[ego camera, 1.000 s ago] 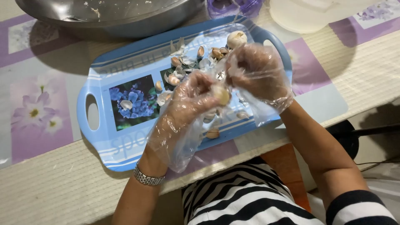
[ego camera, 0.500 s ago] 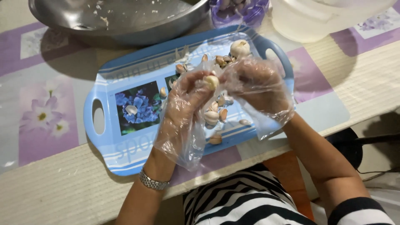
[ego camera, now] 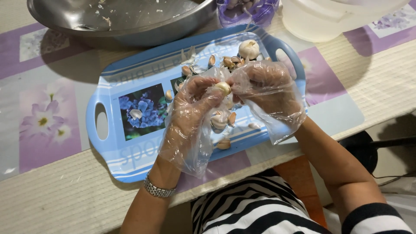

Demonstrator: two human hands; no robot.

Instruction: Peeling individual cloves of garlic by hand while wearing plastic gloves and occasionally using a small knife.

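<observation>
Presently, both gloved hands, left hand [ego camera: 193, 102] and right hand [ego camera: 264, 89], pinch one garlic clove [ego camera: 223, 88]: light, firm, likely slippery, best gripped at its ends.

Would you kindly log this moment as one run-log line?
left hand: grips garlic clove | right hand: pinches same clove | both in clear plastic gloves | below: blue tray with loose cloves and skins

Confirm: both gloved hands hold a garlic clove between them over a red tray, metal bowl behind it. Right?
Not quite. The tray is blue, not red, with a flower picture on it, as the head view shows. The rest holds: the left hand and right hand, both in clear plastic gloves, hold a garlic clove between them over the tray, and the metal bowl sits behind it.
</observation>
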